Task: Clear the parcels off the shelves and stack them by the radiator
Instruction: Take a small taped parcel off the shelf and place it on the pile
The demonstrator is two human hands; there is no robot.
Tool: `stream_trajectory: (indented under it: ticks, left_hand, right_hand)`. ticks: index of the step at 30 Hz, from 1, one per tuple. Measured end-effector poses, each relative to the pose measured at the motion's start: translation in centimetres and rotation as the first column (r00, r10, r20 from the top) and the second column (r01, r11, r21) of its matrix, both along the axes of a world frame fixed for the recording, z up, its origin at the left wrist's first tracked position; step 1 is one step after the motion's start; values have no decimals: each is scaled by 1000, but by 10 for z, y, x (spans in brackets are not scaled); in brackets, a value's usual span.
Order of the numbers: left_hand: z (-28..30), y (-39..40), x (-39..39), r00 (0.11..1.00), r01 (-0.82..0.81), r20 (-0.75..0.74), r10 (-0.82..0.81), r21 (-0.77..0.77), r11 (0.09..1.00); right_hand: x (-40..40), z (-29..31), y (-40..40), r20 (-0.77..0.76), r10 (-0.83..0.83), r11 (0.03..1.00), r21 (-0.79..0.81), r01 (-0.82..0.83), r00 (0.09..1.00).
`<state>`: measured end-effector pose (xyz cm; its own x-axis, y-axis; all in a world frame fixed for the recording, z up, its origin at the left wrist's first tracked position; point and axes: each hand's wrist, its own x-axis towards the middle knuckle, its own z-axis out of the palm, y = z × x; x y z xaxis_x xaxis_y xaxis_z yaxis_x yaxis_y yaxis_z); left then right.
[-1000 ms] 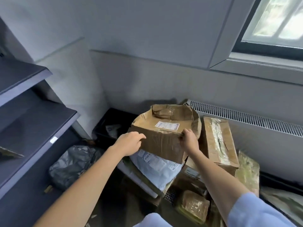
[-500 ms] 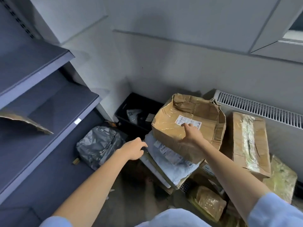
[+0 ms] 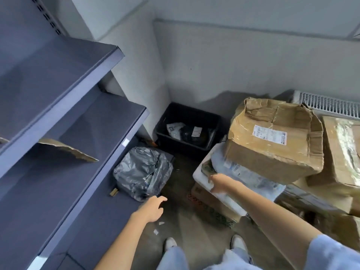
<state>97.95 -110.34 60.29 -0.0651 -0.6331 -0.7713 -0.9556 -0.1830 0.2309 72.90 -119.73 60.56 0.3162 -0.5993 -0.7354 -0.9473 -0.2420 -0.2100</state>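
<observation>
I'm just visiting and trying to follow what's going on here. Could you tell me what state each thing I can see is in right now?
Crumpled cardboard box: dented, resting on top of the stack.
Grey plastic parcel: on the bottom shelf, untouched.
Black bin: open, packets inside.
Torn cardboard piece: lying on the middle shelf.
Left hand: open, reaching toward the grey parcel.
Right hand: open, holding nothing.
</observation>
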Motion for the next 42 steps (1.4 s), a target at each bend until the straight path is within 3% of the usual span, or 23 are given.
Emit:
stream_trajectory:
  ticks: [3,6,9,12,14,17,21,26,31,35,39,42]
  left_hand:
    - [-29,2,43,999,24,-22,-23,33,999]
    - [-65,2,79,999,8,-46,-3,118,993]
    - [-114,-4,104,958,-239,-120,261,167,956]
    - [-176,-25,109,679,-673,-207,704,207,710]
    - [-225,-43,107,560,-789,-216,800,157,594]
    - [-305,-73,107,600,-792,-172,781,4,610]
    - [-413,-114,127,809,-555,68,584,-243,796]
    - [-501,-148,151,900,-256,283,330,-268,929]
    - [-467,-118,145,904,-229,305,300,-247,942]
    - [-378,-75,126,855,-432,225,467,-190,882]
    - [-278,-58,112,695,-715,-191,693,-84,694]
    - [-197,-47,93,556,-790,-381,738,32,612]
  right_hand:
    - [33,-29,22,44,-168,985,43,166,985]
    - [70,-61,43,214,-345,939,83,335,914]
    - [106,-86,44,441,-496,846,50,531,748]
    - [132,-120,14,535,-606,739,105,665,589]
    - [143,-157,-6,536,-630,723,139,677,562]
    - [150,-227,-7,469,-617,765,171,620,632]
    - [141,-333,17,394,-593,804,245,542,702]
    - [113,-416,42,293,-633,774,260,578,716]
    - [105,-393,54,187,-523,841,274,467,831]
    - [121,-319,47,204,-405,901,253,351,891]
    - [139,-223,19,324,-411,910,84,407,852]
    - [152,-139,8,420,-448,866,-16,500,789]
